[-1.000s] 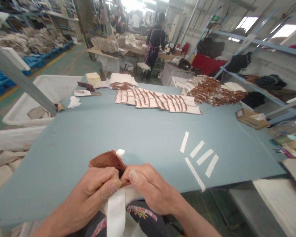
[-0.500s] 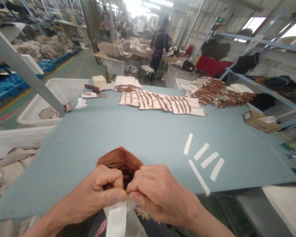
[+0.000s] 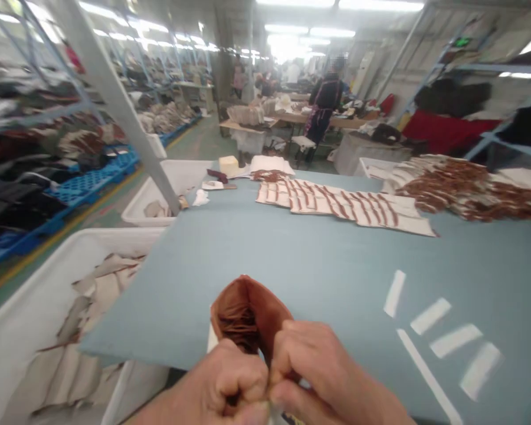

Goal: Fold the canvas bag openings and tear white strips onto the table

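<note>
At the near edge of the table is a brown-lined piece (image 3: pixel 272 298), open at the top. Its inside shows dark gathered folds, and a pale outer side shows at its left. My left hand (image 3: pixel 234 378) is closed in a pinch at the near side of this piece. Fingertip to fingertip with it, my right hand (image 3: pixel 318 366) pinches the piece's near right edge. The exact spot between the fingers is mostly hidden by the hands. Several white strips (image 3: pixel 455 340) lie on the table to the right of my right hand.
Rows of cream pieces with brown edges (image 3: pixel 331 203) lie across the blue-green table (image 3: pixel 327 254). More are heaped at the right (image 3: pixel 451 183). White bins (image 3: pixel 75 254) with cut pieces stand left, beside a metal post (image 3: pixel 115 100). Beyond, a person (image 3: pixel 325 100) stands at another table.
My view has turned left, so the scene sits further right. Both hands are still together at the piece and appear lower. The white strip hanging below them has dropped out of sight.
</note>
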`<state>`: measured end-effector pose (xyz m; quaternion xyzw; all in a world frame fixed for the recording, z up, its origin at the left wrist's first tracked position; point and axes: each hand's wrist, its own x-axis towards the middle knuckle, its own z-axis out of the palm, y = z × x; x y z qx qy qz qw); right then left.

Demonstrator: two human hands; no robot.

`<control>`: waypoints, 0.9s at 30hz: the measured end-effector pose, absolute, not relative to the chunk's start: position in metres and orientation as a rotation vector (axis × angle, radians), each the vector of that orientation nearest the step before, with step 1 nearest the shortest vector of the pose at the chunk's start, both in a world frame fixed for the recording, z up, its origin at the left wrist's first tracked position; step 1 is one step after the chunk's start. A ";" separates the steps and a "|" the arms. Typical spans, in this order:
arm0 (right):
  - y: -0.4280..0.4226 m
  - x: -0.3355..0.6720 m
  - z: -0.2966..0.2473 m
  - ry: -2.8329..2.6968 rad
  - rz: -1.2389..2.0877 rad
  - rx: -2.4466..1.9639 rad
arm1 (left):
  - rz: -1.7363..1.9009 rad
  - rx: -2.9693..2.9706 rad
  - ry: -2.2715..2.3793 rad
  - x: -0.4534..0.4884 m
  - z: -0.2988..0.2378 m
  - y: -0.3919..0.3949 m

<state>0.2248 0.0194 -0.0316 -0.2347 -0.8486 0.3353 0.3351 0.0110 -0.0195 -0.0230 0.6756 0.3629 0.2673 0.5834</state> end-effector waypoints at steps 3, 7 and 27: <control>0.028 0.203 -0.066 -2.011 0.978 -0.461 | 0.836 1.378 0.691 0.013 -0.030 -0.017; 0.041 0.173 -0.084 -1.985 1.248 -0.389 | 0.989 1.345 0.732 0.004 -0.049 -0.013; 0.032 0.180 -0.245 -1.002 1.404 -1.710 | 1.289 0.582 2.753 -0.304 -0.036 0.015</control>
